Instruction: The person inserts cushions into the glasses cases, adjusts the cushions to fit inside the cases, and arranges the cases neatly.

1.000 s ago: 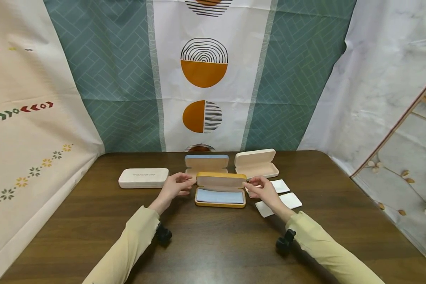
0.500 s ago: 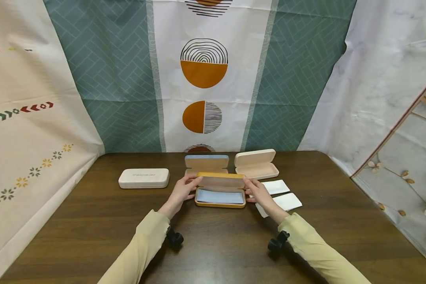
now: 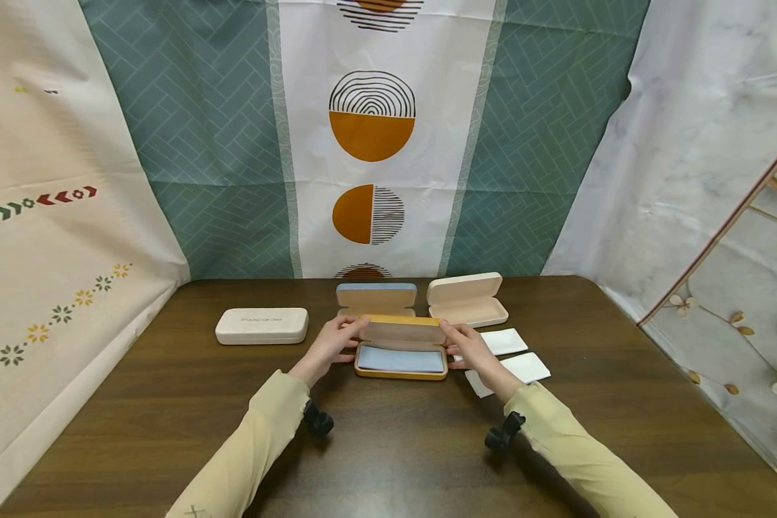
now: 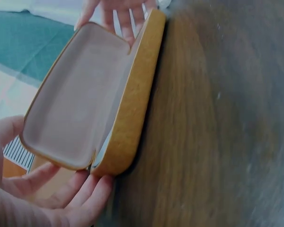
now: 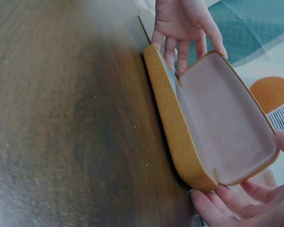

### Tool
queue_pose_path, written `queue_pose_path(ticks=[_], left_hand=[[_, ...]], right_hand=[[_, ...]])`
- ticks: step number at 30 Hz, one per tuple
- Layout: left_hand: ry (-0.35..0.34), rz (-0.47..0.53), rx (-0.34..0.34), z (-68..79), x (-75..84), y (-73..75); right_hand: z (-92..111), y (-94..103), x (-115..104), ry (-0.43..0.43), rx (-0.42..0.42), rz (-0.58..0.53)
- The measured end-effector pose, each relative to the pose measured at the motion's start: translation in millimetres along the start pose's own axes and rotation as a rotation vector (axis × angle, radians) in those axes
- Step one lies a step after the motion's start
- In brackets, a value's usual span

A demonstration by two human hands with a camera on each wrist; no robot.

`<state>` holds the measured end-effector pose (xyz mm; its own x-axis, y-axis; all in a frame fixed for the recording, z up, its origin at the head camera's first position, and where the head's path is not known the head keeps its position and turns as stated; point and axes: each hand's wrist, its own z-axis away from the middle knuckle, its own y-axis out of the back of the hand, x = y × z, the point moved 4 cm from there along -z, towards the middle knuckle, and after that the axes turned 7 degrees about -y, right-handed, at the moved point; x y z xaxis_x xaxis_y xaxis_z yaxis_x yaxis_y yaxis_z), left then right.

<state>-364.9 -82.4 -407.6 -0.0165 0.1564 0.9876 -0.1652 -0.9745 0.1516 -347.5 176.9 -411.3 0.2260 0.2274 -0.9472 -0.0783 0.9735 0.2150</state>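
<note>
A mustard-yellow glasses case [image 3: 401,332] stands on the table with its lid raised and pale lining showing. A folded light-blue cloth [image 3: 401,359] lies in its base. At the left end, my left hand [image 3: 326,348] holds the case, thumb at the lid's corner and fingers against the end near the hinge. My right hand [image 3: 478,354] holds the right end the same way. Both wrist views show the case [image 4: 128,101] from its ends, with fingertips touching the base. In the right wrist view the lid's lining [image 5: 227,120] faces the camera.
Behind stand a blue glasses case [image 3: 377,293], partly hidden, and a cream glasses case [image 3: 466,302], both with raised lids. A closed white case [image 3: 262,326] lies at the left. Two white folded cloths [image 3: 524,367] lie by my right forearm. Patterned curtains [image 3: 220,144] hang beyond the table.
Both hands have come inward onto the ends of the yellow case; a second ago they hovered just beside its raised lid. Over the last half second they have hardly moved.
</note>
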Motion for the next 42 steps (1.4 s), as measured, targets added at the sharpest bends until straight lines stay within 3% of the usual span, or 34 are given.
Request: queue_pose_path(ticks=[12, 21, 27, 35, 42], left_hand=[[-0.021, 0.048, -0.098, -1.1, 2.7, 5.0], [-0.032, 0.077, -0.140, 3.5, 6.8, 6.0], [-0.034, 0.098, -0.147, 6.3, 3.7, 5.0], [-0.044, 0.125, -0.123, 7.7, -0.7, 5.5], [-0.028, 0.110, -0.122, 10.1, 0.4, 5.7]], right_hand=[[-4, 9.1, -3, -0.065, -0.215, -0.077], [-5, 15.4, -6, -0.124, -0.312, -0.139], [0, 14.8, -7, -0.126, -0.343, -0.171], [4, 11.3, -7, -0.100, -0.277, -0.161], [1, 12.7, -6, -0.072, -0.293, -0.161]])
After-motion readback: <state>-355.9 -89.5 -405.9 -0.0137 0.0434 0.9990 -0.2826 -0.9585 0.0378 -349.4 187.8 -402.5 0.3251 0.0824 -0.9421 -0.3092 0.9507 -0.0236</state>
